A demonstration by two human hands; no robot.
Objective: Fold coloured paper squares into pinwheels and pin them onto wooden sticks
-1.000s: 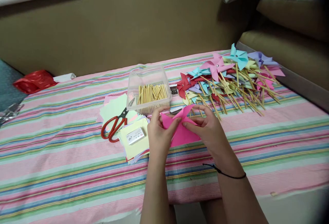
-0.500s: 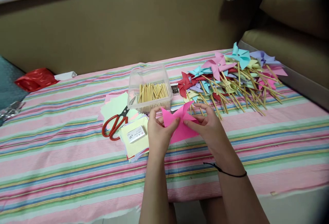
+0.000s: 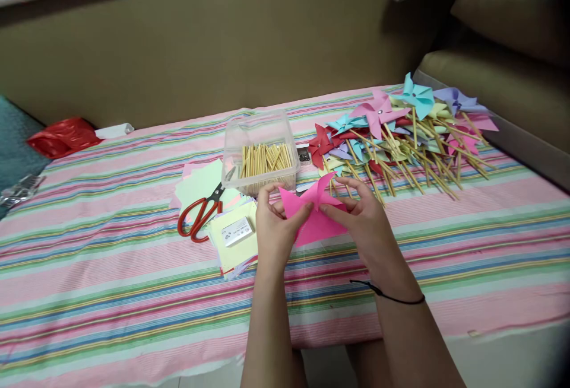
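Between both hands I hold a bright pink paper pinwheel (image 3: pixel 317 231), partly folded, its corners drawn in toward the middle. My left hand (image 3: pixel 276 222) pinches its left side, thumb pressed near the centre. From the other side my right hand (image 3: pixel 363 213) grips it, with the thumb also at the centre and the index finger curled above. Just beyond the left hand stands a clear plastic box (image 3: pixel 231 139) of short wooden sticks (image 3: pixel 266 159). Left of that hand, a small white box (image 3: pixel 237 232) lies on a stack of yellow and other coloured paper (image 3: pixel 234 257).
Red-handled scissors (image 3: pixel 200 216) rest on pale green paper (image 3: pixel 200 180). Many finished pinwheels on sticks (image 3: pixel 401 133) are heaped at the right. A small container of dark bits (image 3: pixel 303 155) sits beside the clear box. A red plastic bag (image 3: pixel 65 137) lies far left on the striped cloth (image 3: pixel 133 275).
My hands stay almost in place on the pink pinwheel. Its lower edge sits slightly higher, and the right wrist has shifted a little to the left.
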